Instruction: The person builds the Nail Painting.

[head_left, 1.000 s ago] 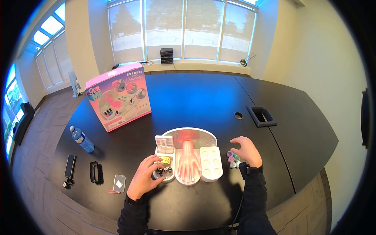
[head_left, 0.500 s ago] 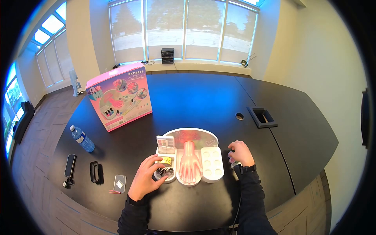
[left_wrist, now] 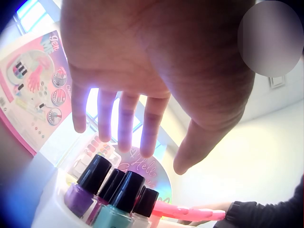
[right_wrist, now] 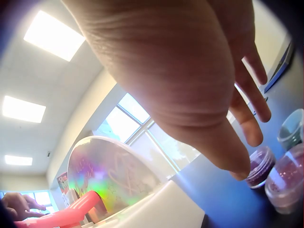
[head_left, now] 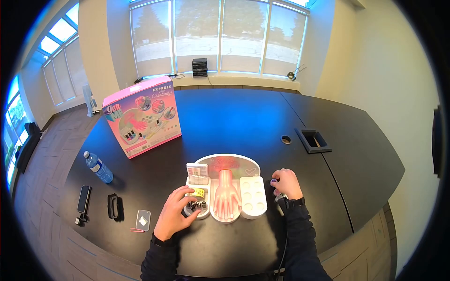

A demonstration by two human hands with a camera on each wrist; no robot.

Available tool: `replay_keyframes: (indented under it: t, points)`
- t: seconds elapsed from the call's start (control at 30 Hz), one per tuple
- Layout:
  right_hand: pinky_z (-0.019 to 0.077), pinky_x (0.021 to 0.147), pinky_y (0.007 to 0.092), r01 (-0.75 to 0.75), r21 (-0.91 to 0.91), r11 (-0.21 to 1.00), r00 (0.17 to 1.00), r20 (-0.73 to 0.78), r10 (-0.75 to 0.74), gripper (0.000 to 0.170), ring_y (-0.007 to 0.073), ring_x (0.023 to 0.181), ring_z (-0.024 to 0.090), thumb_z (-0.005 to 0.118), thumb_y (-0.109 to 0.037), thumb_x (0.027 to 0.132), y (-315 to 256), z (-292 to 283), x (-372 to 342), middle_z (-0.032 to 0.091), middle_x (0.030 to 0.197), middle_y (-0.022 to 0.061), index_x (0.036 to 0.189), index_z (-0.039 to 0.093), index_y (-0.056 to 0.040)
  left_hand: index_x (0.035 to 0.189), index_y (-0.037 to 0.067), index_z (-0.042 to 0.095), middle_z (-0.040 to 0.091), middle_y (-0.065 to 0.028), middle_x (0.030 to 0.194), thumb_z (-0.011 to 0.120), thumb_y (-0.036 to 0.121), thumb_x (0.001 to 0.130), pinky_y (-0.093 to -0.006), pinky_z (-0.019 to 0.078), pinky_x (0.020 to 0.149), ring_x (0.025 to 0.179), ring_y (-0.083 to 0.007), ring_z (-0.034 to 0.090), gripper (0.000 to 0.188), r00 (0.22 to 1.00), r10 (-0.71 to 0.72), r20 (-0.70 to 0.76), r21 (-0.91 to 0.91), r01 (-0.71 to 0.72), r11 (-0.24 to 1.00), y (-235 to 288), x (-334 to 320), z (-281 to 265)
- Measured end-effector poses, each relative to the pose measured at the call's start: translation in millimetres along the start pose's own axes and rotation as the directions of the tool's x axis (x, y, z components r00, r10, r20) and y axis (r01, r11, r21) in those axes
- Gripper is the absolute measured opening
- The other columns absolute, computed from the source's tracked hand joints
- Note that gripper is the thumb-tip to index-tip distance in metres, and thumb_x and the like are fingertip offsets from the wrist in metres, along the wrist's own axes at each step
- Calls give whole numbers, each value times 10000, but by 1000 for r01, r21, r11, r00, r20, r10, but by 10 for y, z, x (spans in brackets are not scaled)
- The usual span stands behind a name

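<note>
My left hand [head_left: 174, 210], fingers spread and relaxed, hovers over several nail polish bottles [left_wrist: 121, 194] with black caps, standing in the left part of a white manicure stand [head_left: 218, 216]. A yellow roll [head_left: 198, 192] sits just behind them. On the right of the stand, my right hand [head_left: 288, 183] pinches a small jar of purple glitter [right_wrist: 260, 167] between thumb and forefinger. Beside it are a pink glitter jar [right_wrist: 288, 183] and a green one [right_wrist: 291, 129]. A pink model hand [head_left: 226, 194] lies palm down in the stand's middle, next to a white tray with round wells [head_left: 253, 197].
A pink kit box [head_left: 143, 117] stands at the back left. Left of the stand lie a water bottle [head_left: 98, 167], a phone [head_left: 84, 199], a black band [head_left: 112, 206], a clear case [head_left: 143, 220] and pink tweezers [head_left: 137, 230]. A framed table opening [head_left: 313, 140] is at the back right.
My right hand has come down and left onto the glitter jars, and its thumb and forefinger have closed on the purple one. The left hand has stayed in place.
</note>
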State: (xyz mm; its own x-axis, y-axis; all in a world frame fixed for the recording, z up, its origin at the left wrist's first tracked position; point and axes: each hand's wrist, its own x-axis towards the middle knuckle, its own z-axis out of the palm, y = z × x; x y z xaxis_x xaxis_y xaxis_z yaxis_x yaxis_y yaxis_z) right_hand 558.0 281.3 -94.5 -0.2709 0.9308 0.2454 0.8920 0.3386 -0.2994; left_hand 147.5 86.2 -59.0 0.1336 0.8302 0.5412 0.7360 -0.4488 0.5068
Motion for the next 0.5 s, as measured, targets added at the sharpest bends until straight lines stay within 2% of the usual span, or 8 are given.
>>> replay_keyframes:
  t: [0.23,0.3,0.5]
  points:
    - [515,1030,490,-36,44,998,996,89,32,220,362,1020,735,860,-191,824,94,104,19,778,971,151,1021,853,-95,1093,63,748,708,-120,1400,930,128,800,-513,513,1167,1405,-405,619,352,1000,-1,-11,1,1,1000,13,2,-15]
    - [570,922,493,37,-59,998,998,46,-34,238,363,971,740,868,-162,815,73,90,10,778,969,142,1026,841,-56,1095,62,749,708,-120,1396,929,129,802,-514,515,1162,1400,-405,621,350,1000,-6,-8,-2,6,1000,16,4,-20]
    - [568,915,490,59,-38,998,997,-53,-61,204,342,995,719,846,-193,855,-41,-89,0,780,962,94,1028,828,-85,1096,61,749,708,-122,1391,925,126,805,-511,517,1158,1391,-403,624,346,1000,-4,-9,-9,4,1000,18,4,-14]
